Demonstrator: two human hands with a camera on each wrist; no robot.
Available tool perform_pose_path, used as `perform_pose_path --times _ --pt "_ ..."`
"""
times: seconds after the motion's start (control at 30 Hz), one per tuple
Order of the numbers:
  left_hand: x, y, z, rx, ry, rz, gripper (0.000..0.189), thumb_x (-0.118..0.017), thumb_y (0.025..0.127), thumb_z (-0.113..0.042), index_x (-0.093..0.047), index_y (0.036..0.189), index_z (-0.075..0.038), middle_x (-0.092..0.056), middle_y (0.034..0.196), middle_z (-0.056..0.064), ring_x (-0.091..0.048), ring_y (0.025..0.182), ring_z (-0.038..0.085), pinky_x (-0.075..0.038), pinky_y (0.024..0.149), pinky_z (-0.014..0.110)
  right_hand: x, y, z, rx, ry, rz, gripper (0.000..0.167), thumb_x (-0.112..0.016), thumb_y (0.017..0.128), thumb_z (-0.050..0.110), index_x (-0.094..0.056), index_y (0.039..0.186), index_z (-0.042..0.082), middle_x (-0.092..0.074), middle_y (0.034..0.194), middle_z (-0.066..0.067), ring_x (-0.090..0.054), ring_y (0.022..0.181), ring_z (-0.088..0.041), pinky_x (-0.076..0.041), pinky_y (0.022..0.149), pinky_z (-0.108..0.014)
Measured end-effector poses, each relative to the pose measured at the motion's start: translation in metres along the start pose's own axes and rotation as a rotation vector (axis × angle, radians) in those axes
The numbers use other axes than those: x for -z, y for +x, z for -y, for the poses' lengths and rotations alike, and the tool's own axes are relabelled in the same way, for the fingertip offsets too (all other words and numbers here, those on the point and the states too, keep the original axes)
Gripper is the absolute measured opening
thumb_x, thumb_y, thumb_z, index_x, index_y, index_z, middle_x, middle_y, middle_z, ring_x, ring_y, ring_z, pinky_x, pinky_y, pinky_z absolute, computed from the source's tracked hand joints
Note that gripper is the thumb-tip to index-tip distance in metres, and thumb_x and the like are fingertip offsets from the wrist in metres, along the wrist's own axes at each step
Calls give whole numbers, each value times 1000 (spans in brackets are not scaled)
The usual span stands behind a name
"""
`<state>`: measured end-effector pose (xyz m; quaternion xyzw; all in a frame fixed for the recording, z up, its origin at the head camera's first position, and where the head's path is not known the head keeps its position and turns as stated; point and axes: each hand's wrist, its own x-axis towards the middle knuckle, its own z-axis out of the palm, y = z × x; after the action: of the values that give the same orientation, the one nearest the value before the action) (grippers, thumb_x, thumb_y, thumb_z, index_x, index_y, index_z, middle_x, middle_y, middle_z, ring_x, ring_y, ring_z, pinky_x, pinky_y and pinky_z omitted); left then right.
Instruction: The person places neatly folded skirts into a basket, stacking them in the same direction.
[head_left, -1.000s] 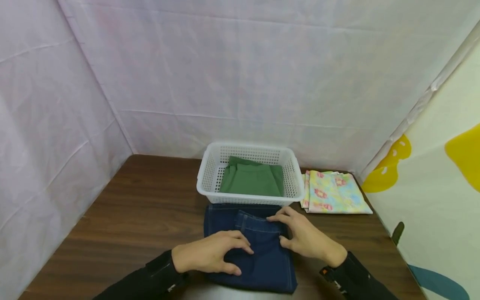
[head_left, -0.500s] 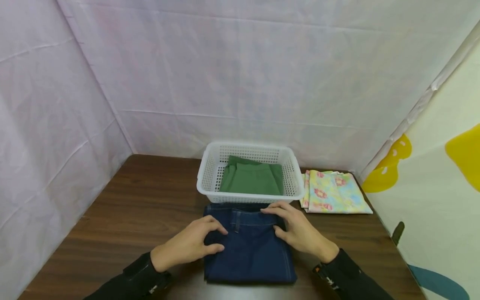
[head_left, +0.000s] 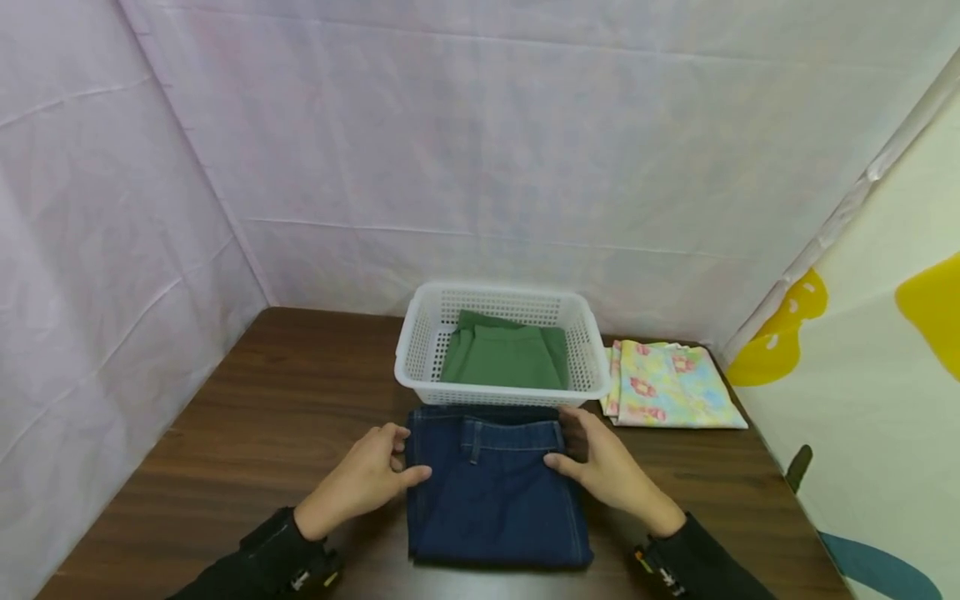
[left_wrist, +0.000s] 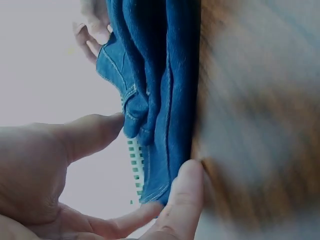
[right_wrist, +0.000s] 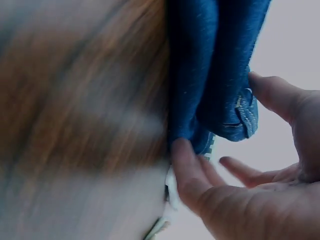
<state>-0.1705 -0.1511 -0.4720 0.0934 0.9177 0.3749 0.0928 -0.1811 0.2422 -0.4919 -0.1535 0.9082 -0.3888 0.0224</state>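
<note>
A pair of dark blue jeans [head_left: 495, 500] lies folded in a flat stack on the table, its waistband and belt loop turned up toward the top. At the left edge of the stack, my left hand [head_left: 365, 473] has its thumb over the denim and its fingers at the side, bracketing the folded layers in the left wrist view. My right hand [head_left: 611, 471] grips the upper right edge, thumb by the waistband and fingertips around the side. Several soft folds of denim [right_wrist: 210, 65] show between thumb and fingers in the right wrist view.
Just behind the jeans stands a white plastic basket [head_left: 408, 354] with a folded green garment [head_left: 506, 358] inside. To its right lies a folded floral cloth [head_left: 671, 383] in yellow and pink. White fabric walls [head_left: 480, 150] rise along the back and sides of the brown wooden table [head_left: 247, 458].
My left hand has moved from the middle of the jeans out to their left edge. My right hand has shifted slightly toward the right edge. The jeans' waistband now lies straighter and flatter.
</note>
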Motion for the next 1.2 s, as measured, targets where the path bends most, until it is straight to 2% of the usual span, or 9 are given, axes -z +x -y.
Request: perform_pose_path --times 0.1,0.2,0.3,0.4,0.53,0.77,1.0,1.13,1.2 --pt "-1 -1 3 36 -60 12 81 -96 99 -32 -58 154 15 -77 127 21 -81 101 25 -70 83 43 5 -5 2 -138 94 23 84 -86 109 36 -46 173 0 -60 167 -30 -68 148 -46 -65 115 -56" --pt "-1 -3 6 88 -162 43 83 -94 102 -28 -53 158 17 -79 127 23 -83 95 25 -70 78 43 11 -11 3 -269 287 60 85 -83 112 35 -41 175 -3 -52 172 -36 -68 149 -48 -68 111 -53" --pt "0 -4 6 154 -272 89 80 -91 105 -24 -50 159 19 -78 128 25 -85 92 28 -73 79 45 18 -16 4 -384 484 112 85 -78 116 31 -33 177 -7 -45 175 -40 -65 152 -50 -69 110 -52" --pt "0 -5 5 200 -349 123 77 -88 107 -21 -49 159 21 -75 128 27 -86 100 33 -75 86 49 24 -21 3 -451 572 170 84 -72 119 32 -28 177 -10 -46 175 -40 -63 154 -50 -68 112 -55" --pt "0 -6 5 215 -415 156 78 -88 107 -21 -49 159 21 -74 128 28 -84 107 34 -74 91 50 29 -25 0 -472 615 219 78 -66 122 29 -30 175 -16 -48 173 -40 -66 152 -43 -68 112 -55" --pt "0 -1 9 179 -465 252 89 -89 106 -28 -42 161 25 -71 130 30 -83 109 30 -74 93 48 28 -27 -4 -473 698 302 79 -67 122 29 -30 172 -20 -55 167 -35 -71 141 -30 -67 114 -54" --pt "-14 18 22 160 -449 332 107 -91 105 -40 -33 170 21 -63 151 39 -81 123 37 -74 95 48 25 -20 -1 -483 695 338 86 -69 121 32 -27 174 -20 -55 167 -32 -69 135 -27 -67 115 -50" --pt "-22 23 20 139 -412 337 116 -92 103 -47 -30 174 20 -61 157 37 -75 118 26 -68 88 36 19 -14 2 -467 667 366 90 -70 120 36 -26 173 -22 -71 152 -21 -76 124 -20 -68 108 -40" --pt "-25 22 11 121 -394 324 104 -92 103 -44 -41 168 19 -67 139 27 -68 107 22 -59 82 32 16 -10 4 -447 670 381 85 -71 119 37 -35 171 -21 -78 143 -15 -79 119 -18 -68 105 -36"
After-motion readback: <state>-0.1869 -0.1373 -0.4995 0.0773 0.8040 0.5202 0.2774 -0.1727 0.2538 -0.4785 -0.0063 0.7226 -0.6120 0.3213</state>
